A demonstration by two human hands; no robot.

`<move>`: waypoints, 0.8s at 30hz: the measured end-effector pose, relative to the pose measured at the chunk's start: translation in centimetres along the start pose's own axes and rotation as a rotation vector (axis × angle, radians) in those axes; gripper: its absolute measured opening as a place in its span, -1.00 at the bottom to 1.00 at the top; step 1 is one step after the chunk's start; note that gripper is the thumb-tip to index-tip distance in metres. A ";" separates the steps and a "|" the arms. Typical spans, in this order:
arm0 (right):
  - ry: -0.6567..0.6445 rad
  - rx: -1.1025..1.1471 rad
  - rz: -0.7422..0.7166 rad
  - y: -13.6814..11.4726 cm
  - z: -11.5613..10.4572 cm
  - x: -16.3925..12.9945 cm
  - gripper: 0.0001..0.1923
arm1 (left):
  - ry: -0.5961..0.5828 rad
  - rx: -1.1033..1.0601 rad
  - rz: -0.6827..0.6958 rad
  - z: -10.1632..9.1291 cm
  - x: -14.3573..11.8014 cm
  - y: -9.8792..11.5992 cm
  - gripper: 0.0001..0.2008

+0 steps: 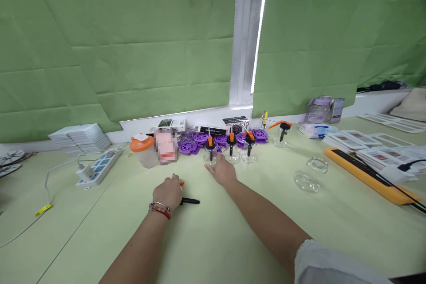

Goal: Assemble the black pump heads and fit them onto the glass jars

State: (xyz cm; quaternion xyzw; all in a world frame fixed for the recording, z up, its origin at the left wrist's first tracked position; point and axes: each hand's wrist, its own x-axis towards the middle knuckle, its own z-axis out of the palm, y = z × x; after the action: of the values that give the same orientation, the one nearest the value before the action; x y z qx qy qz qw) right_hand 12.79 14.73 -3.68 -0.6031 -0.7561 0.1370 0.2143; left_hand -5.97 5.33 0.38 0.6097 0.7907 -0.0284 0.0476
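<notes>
My left hand (167,193) is closed, palm down, over a black and orange part. Its black handle (191,201) juts out to the right, and the rest is hidden under my fingers. Farther forward, my right hand (225,170) grips the base of a small glass jar (210,160) with thumb and fingers. This jar has a black and orange top and stands upright on the table. Two similar jars, a middle one (232,154) and a right one (249,155), stand beside it. Behind them lie several purple round plastic parts (188,147).
Another topped jar (281,142) stands farther right, near a glass jar without a top (308,180) lying tilted. An orange-lidded cup (143,153) and a white power strip (100,168) with cables are left. A yellow-and-black bar (369,177) and stacked white cards (382,155) lie right.
</notes>
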 end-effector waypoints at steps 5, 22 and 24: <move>0.072 0.105 -0.060 0.7 -0.2 -0.9 -0.17 | 0.034 -0.078 0.022 0.4 -0.5 0.9 -0.57; 0.845 -0.380 -0.072 19.9 -10.0 -9.6 -0.23 | 0.005 -0.570 0.260 2.0 0.9 0.6 -0.62; 0.926 -0.341 0.052 20.2 -11.2 -9.7 0.03 | -0.001 -0.643 0.240 2.3 1.1 0.6 -0.63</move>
State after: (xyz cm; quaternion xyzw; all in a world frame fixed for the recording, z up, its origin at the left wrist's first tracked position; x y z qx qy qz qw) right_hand 37.24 9.52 -4.88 -0.6459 -0.5778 -0.2656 0.4224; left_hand -5.60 6.34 -1.98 0.6522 0.6818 0.2275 0.2408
